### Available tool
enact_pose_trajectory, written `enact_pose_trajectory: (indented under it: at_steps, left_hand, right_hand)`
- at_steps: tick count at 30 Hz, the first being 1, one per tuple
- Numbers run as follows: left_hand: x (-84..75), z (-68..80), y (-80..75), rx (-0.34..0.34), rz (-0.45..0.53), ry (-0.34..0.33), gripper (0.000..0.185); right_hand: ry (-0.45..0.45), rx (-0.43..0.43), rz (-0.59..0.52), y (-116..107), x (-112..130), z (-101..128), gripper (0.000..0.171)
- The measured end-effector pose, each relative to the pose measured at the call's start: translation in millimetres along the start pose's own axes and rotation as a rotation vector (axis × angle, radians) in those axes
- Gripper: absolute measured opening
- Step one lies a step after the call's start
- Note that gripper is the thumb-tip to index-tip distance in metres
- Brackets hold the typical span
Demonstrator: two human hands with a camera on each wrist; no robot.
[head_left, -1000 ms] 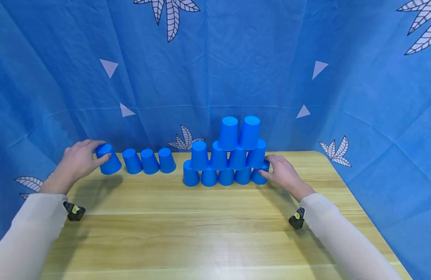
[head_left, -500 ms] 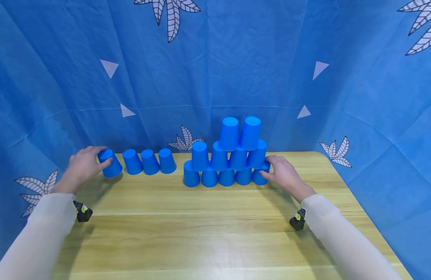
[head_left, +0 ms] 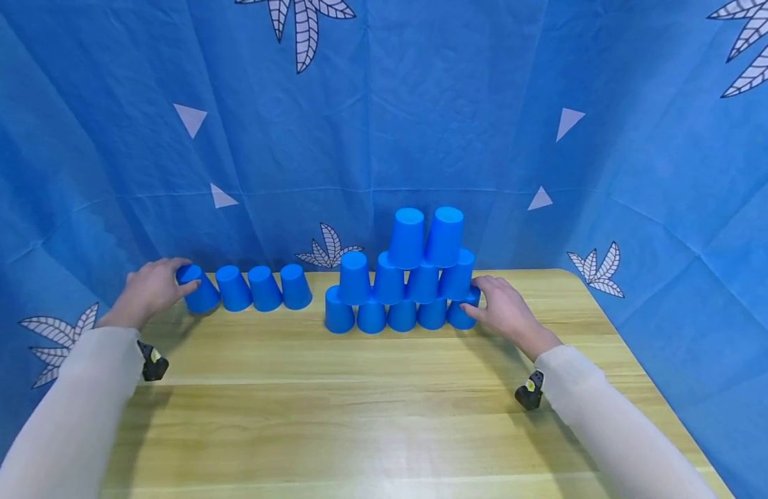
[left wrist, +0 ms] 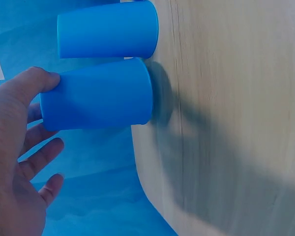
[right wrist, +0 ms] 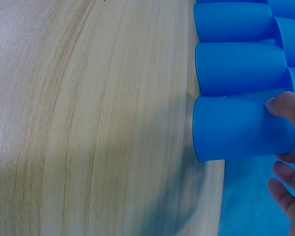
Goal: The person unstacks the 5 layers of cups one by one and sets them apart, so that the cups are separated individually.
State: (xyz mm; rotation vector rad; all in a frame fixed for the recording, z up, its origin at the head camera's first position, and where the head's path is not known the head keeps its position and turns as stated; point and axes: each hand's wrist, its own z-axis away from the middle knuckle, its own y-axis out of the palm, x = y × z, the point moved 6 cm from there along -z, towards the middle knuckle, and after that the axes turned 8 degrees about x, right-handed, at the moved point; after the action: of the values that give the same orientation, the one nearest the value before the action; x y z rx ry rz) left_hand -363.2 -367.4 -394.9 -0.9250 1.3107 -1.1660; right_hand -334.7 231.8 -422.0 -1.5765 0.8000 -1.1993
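In the head view, my left hand [head_left: 148, 290] pinches an upside-down blue cup [head_left: 203, 294] near its closed top, at the left end of a short row. The left wrist view shows the thumb [left wrist: 42, 78] on the near side of that cup [left wrist: 98, 93], with some fingers behind it. Its rim is at or just above the table; I cannot tell which. On the right, my right hand [head_left: 502, 308] grips the rightmost bottom cup [right wrist: 236, 128] of a blue cup pyramid [head_left: 403, 315]. Two cups form its top level, over two longer rows.
Other upside-down blue cups [head_left: 265, 290] stand in line between the held left cup and the pyramid. All are near the back edge of the wooden table [head_left: 359, 416]. A blue patterned cloth [head_left: 371, 125] hangs close behind and along the right side.
My left hand has lowered its cup and brought it slightly right, closer to the row. The right hand and the pyramid have kept their places.
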Motion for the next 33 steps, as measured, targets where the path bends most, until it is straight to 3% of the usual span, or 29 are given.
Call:
enact_pose_trajectory:
  at_steps: [17,23,33]
  left_hand:
    - [4.0,-10.0,16.6,0.107,0.097,-0.085,0.079]
    - [1.7,-8.2,11.4,0.063,0.074,-0.032,0.076]
    - [-22.0,-3.7,-7.8,0.008,-0.019,0.07,0.07]
  right_hand:
    - [-0.007,-0.002,0.001,-0.5,1.7,0.6,0.054]
    - [-0.005,0.001,0.004,-0.8,1.7,0.0,0.055]
    - [-0.001,0.003,0.002,-0.4,0.5,0.1,0.055]
